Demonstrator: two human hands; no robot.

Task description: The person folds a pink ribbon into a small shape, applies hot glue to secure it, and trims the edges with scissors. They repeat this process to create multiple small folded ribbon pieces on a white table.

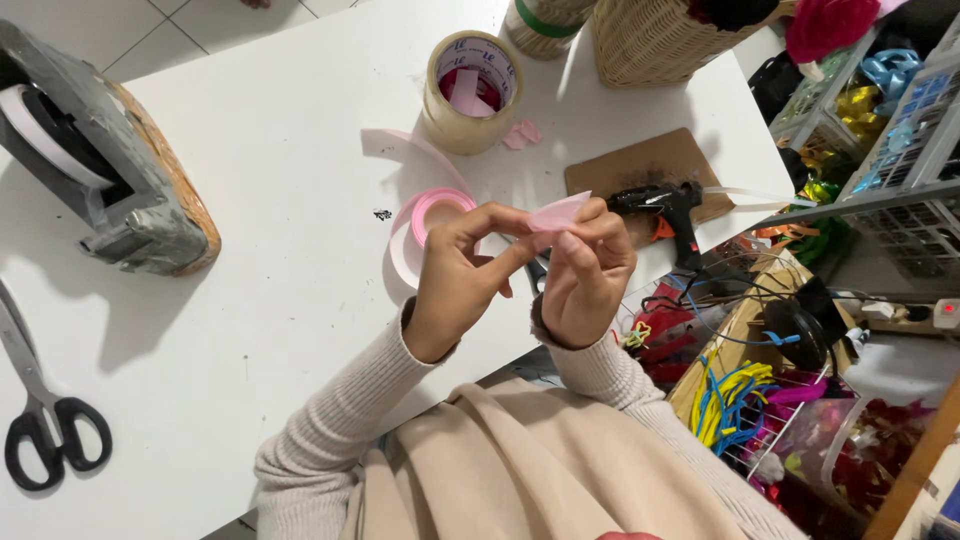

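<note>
The large tape dispenser (95, 170) runs off the left edge, and the black-handled scissors (45, 410) lose the upper part of their blades at that same edge. At the top, the wicker basket (660, 40) and the green-banded roll (545, 25) beside it are cut off, showing only their lower parts. The left hand (460, 275) covers part of the pink ribbon roll (425, 225), and the right hand (590, 270) hides the lower end of the pink ribbon piece (558, 212).

Black-handled scissors (40, 410) are lying at the left edge of the white tabletop (280, 150). A grey tape dispenser (100, 170) is sitting further up, a roll of clear packing tape (470, 90) is standing near a wicker basket (660, 40), and a black glue gun (665, 208) is resting on brown cardboard (640, 165).
</note>
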